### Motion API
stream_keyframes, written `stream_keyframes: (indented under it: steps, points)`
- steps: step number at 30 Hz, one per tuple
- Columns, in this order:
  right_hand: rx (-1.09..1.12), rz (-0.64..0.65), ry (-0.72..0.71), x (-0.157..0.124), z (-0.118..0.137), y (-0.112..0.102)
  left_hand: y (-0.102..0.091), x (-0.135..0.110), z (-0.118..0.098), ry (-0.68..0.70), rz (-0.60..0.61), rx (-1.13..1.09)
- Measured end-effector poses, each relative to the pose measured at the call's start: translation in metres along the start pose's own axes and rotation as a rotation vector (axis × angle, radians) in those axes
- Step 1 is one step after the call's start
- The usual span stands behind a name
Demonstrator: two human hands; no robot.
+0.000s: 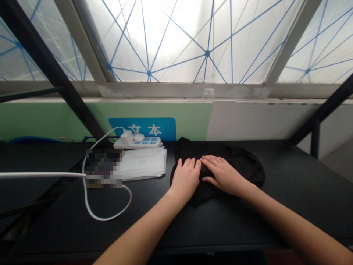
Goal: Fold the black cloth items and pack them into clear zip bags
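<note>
Your left hand [186,179] and right hand [224,175] are both open, palms down, pressing flat on a black cloth [244,163], fingertips nearly meeting. The cloth is soft, matte and rumpled, with its long axis running left to right across the dark tabletop [289,206] and a rounded bulge at the right end. Just left of it lie a stack of translucent packets [143,163] and a white power strip [138,142], with a looping white cable [106,217] nearer you.
</note>
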State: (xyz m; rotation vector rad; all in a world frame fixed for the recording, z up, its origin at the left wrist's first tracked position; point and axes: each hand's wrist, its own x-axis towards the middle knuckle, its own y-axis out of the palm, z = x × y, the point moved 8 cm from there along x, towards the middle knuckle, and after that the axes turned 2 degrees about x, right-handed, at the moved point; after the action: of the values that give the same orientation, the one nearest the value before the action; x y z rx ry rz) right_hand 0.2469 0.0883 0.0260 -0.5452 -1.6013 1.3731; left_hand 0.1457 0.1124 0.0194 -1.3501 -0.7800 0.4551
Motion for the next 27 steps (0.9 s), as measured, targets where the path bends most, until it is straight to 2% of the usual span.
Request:
stream_keyframes:
  steps: [10,13,19,23,27]
  points:
    - [-0.061,-0.002,-0.03,-0.002,-0.002,-0.002,-0.015,-0.001,0.007,-0.03,-0.134,0.074]
    - [-0.049,-0.032,-0.031,0.0,-0.003,-0.003,-0.016,-0.004,0.006,-0.029,-0.162,0.091]
    - [0.088,-0.134,0.041,0.0,-0.02,-0.008,-0.025,-0.006,0.0,0.016,-0.306,0.074]
    - [0.175,-0.268,0.049,-0.006,-0.024,-0.017,-0.024,0.001,0.005,0.008,-0.266,-0.059]
    - [0.317,-0.37,0.008,-0.013,-0.017,-0.032,-0.023,0.0,0.021,-0.031,-0.276,-0.42]
